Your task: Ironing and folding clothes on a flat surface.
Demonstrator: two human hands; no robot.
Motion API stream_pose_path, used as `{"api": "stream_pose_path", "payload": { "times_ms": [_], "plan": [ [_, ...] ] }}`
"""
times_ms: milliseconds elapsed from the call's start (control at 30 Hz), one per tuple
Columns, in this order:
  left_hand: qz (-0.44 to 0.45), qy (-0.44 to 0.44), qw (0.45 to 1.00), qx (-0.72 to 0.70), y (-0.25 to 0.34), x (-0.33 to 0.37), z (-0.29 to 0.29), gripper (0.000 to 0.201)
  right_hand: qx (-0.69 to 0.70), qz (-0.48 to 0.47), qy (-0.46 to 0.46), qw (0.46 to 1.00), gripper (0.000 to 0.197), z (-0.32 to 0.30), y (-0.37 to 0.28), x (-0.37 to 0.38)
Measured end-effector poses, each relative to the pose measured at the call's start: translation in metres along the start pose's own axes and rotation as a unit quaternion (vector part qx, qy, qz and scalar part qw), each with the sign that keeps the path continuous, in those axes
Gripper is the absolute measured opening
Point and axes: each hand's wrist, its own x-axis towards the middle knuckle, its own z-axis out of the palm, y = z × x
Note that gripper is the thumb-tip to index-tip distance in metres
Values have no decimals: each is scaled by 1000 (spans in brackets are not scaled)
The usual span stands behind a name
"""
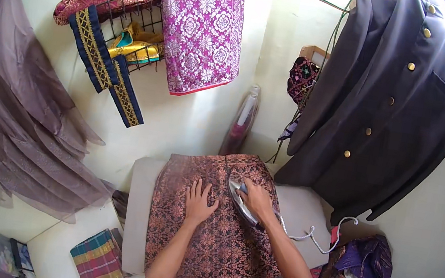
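A dark skirt-like garment [206,241] with a coppery floral pattern lies spread over a pale padded ironing surface [139,213]. My left hand [199,202] rests flat on its upper middle, fingers spread. Just to the right, my right hand [259,200] is wrapped around the handle of a clothes iron [238,203]. The iron's pointed tip faces away from me and its soleplate lies against the cloth, beside a seam running down from the top edge. A white cord [309,234] trails from the iron to the right.
Grey-mauve sheer cloth [25,96] hangs at left. A wire basket [143,16] on the wall holds a purple patterned cloth [203,37]. A dark jacket [379,105] with gold buttons hangs at right, above heaped clothes [365,266]. Folded plaid cloth [100,259] lies at lower left.
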Motion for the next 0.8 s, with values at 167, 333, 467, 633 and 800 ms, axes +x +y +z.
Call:
{"api": "stream_pose_path", "payload": {
  "times_ms": [167, 333, 467, 633, 800],
  "plan": [
    [-49, 58, 997, 21, -38, 11, -19, 70, 24, -4, -30, 999, 30, -12, -9, -18],
    [-69, 70, 992, 75, -96, 5, -23, 71, -12, -25, -35, 999, 29, -1, -22, -7],
    [-103, 19, 990, 94, -90, 5, -25, 71, -13, -8, -22, 1000, 31, 13, -29, 16],
    [-112, 9, 990, 87, -83, 8, -30, 72, -12, 9, 29, 999, 31, 34, -26, 53],
    [-122, 8, 988, 93, -85, 7, -33, 71, -6, 32, 6, 999, 29, 37, -34, 62]
  ]
}}
